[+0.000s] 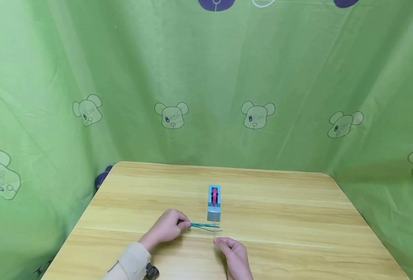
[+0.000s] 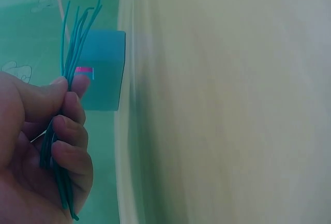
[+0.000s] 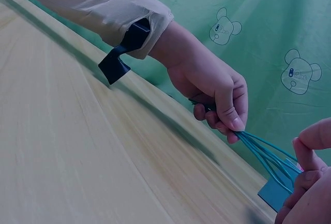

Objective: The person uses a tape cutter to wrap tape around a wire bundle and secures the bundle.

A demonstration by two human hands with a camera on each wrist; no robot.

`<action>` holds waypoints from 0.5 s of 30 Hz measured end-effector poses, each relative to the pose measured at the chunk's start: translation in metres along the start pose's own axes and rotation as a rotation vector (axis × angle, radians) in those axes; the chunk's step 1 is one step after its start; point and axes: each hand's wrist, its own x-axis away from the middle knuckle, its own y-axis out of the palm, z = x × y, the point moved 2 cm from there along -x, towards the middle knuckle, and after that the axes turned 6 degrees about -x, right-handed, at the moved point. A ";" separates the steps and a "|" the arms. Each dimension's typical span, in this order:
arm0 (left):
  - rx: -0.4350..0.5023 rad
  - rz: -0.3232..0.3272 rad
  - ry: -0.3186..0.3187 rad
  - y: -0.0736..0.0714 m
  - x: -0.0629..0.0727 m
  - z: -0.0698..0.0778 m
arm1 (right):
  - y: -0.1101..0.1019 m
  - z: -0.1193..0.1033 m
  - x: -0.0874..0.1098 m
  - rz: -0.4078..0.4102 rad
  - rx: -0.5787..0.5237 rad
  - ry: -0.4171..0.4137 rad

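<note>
A bundle of thin green wires [image 1: 203,225] is gripped in my left hand [image 1: 169,226], their loose ends fanning out to the right. In the left wrist view the fingers curl round the wires [image 2: 77,40], whose lower ends poke out below the palm. Behind them stands a blue tape dispenser [image 1: 214,215] with a pink roll. A clear strip of tape [image 1: 215,230] runs from it towards me, by the wire ends. My right hand [image 1: 235,257] pinches the strip's near end between thumb and forefinger. Whether tape touches the wires, I cannot tell.
The wood-grain table [image 1: 290,217] has rounded far corners. Green curtains [image 1: 206,77] with bear-head prints hang behind and at both sides. A black wrist mount [image 3: 124,53] sticks out from the left sleeve [image 3: 103,12], above the tabletop.
</note>
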 end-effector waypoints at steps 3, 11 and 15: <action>-0.004 0.000 0.005 0.002 -0.002 0.002 | 0.000 0.000 0.000 -0.006 0.011 0.006; -0.002 0.006 0.022 0.007 -0.005 0.010 | -0.001 0.000 0.001 -0.010 0.038 0.007; 0.006 -0.003 0.009 0.009 -0.007 0.014 | -0.001 0.000 0.001 -0.010 0.038 0.007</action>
